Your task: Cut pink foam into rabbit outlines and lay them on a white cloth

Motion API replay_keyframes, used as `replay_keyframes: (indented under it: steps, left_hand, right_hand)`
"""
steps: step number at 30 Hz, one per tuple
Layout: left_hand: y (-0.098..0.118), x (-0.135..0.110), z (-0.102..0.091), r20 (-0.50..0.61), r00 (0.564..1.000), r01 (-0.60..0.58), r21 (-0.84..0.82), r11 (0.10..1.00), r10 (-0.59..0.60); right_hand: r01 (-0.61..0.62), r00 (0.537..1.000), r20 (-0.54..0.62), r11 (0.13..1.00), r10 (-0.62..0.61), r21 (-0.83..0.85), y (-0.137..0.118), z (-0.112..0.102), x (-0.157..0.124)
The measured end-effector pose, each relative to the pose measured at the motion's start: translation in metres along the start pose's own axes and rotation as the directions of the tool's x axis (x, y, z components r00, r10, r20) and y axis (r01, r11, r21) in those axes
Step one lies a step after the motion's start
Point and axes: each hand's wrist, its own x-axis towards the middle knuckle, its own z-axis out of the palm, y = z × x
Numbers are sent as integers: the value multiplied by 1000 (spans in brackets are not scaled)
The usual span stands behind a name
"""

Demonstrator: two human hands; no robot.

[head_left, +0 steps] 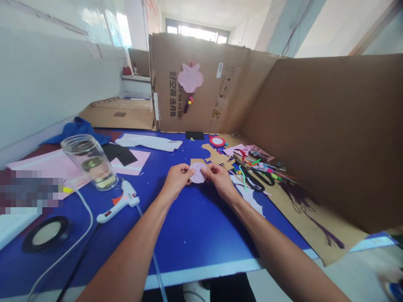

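Note:
Between my two hands is a small round pale-pink disc (pixel 198 173), held just above the blue tabletop. My left hand (pixel 176 179) pinches its left edge between thumb and fingers. On the opposite edge, my right hand (pixel 220 178) grips it the same way. Behind the disc a piece of tan cardboard (pixel 195 161) shows partly; I cannot tell whether it touches the disc. Cut cardboard scraps (pixel 217 156) lie just beyond my right hand, with black-handled scissors (pixel 256 180) to its right. A white glue gun (pixel 121 201) rests left of my left forearm.
A lidded glass jar (pixel 91 163) with pale liquid stands at left, near black paper (pixel 126 156) and a roll of tape (pixel 47 235). Cardboard walls (pixel 201 105) rise behind and at right; a pink flower-like cutout (pixel 190 79) hangs there. Purple tassels (pixel 327 233) lie at right.

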Motion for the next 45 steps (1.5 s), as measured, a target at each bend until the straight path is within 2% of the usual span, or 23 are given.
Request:
replay_keyframes:
  steps: [4, 10, 16, 22, 33, 36, 41, 45]
  left_hand:
    - [-3, 0, 2, 75, 996, 63, -84, 994, -57]
    - [0, -2, 1, 70, 992, 112, -71, 991, -107]
    - [4, -7, 5, 54, 997, 59, -54, 997, -56]
    - [5, -8, 6, 12, 997, 78, 17, 997, -78]
    - [5, -8, 1, 43, 997, 73, -96, 993, -69]
    - [4, -9, 2, 44, 996, 86, -92, 992, -82]
    - [3, -9, 2, 107, 989, 114, -108, 988, -103]
    - [2, -9, 1, 81, 993, 89, -85, 992, -82]
  right_hand:
    - [-25, 1000, -1, 1000, 25, 1, 0, 1, -1]
    - [-41, 999, 10, 999, 41, -3, -1, 2, -1]
    - [-61, 997, 47, 998, 59, 27, 5, 1, -1]
    - [-81, 994, 77, 995, 76, 61, 4, 2, -4]
    - [-106, 989, 111, 991, 96, 85, 1, -1, 1]
    - [-121, 987, 115, 988, 111, 92, 2, -1, 1]
    - [-104, 992, 78, 992, 99, 68, 3, 0, 0]
    - [-111, 989, 105, 991, 103, 76, 0, 2, -3]
